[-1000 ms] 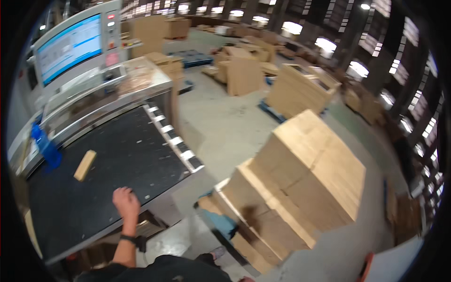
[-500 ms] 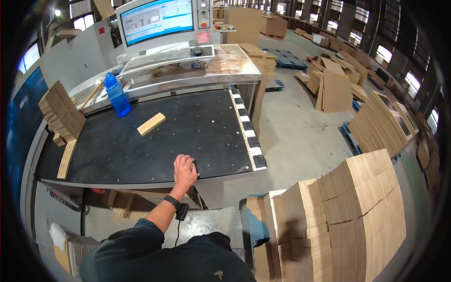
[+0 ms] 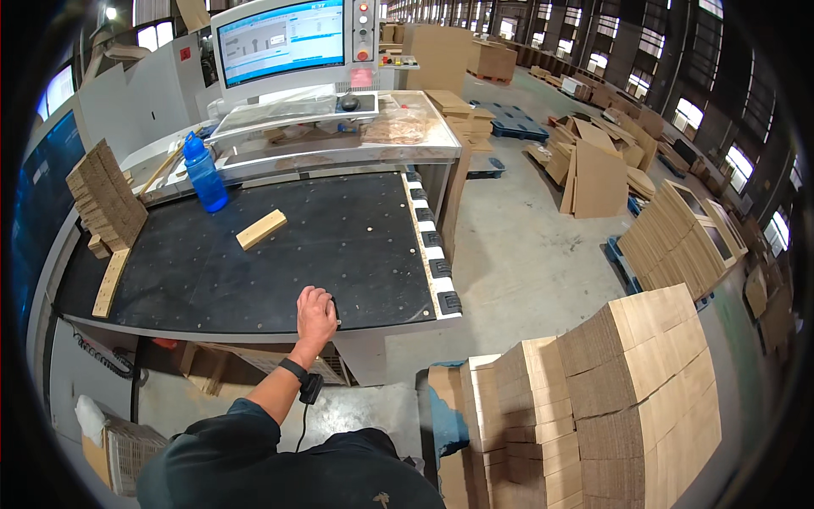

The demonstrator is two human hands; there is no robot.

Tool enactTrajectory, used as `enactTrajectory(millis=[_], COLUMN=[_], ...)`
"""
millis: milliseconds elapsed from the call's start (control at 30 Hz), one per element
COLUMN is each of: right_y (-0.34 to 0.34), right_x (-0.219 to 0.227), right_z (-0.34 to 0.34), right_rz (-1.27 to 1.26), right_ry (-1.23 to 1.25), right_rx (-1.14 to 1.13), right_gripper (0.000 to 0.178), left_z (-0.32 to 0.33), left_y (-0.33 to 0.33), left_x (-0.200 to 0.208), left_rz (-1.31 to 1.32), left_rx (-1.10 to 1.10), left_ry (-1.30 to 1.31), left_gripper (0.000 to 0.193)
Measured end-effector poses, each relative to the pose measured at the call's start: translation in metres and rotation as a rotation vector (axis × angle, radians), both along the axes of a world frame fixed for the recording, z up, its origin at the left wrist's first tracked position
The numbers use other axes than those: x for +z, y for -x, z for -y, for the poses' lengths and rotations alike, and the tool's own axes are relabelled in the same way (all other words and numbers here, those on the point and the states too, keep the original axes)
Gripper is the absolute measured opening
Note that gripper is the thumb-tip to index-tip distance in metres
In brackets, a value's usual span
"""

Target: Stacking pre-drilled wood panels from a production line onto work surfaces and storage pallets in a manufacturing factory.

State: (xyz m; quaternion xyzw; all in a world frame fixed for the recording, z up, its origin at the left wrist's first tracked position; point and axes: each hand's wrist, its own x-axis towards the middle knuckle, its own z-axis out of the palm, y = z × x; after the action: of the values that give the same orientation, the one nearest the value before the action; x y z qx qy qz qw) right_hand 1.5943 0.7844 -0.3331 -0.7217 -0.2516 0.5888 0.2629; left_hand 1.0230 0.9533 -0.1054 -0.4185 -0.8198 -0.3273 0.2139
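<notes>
My left hand is at the near edge of a black-topped machine table, fingers bent and close together. A small dark shape shows beside its thumb, but I cannot make out what the fingers hold. A black strap with a small black device and a cable is around my left wrist. Farther in on the table lies a short wooden block, apart from the hand. A blue bottle stands at the back left of the tabletop. My right hand is out of view.
Stacked brown strips stand at the table's left end, by a flat light strip. A monitor and black mouse are behind the table. Tall stacks of brown boards rise close on my right. Cardboard and blue pallets lie beyond.
The view has turned slightly, so everything sits a little farther left and mostly lower. My left hand stays at the table's near edge; the wooden block and bottle have not moved on the table.
</notes>
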Motion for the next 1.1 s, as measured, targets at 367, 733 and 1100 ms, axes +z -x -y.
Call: enactTrajectory(millis=[367,733,1100], right_y=[-0.014,-0.033,-0.07], right_x=[-0.007,-0.025,-0.047], right_z=[0.006,0.032,0.035], right_rz=[0.041,0.075,0.109], right_ry=[0.016,0.03,0.033], right_rx=[0.039,-0.052,-0.012], right_gripper=[0.016,0.017,0.018], left_z=[-0.037,-0.077,-0.044], left_y=[-0.218,-0.087,-0.021], left_x=[0.002,0.038,0.023], left_rz=[0.646,0.161,0.078], left_rx=[-1.104,-0.338,0.046], left_ry=[0.318,-0.173,-0.206], left_gripper=[0.04,0.035,0.016])
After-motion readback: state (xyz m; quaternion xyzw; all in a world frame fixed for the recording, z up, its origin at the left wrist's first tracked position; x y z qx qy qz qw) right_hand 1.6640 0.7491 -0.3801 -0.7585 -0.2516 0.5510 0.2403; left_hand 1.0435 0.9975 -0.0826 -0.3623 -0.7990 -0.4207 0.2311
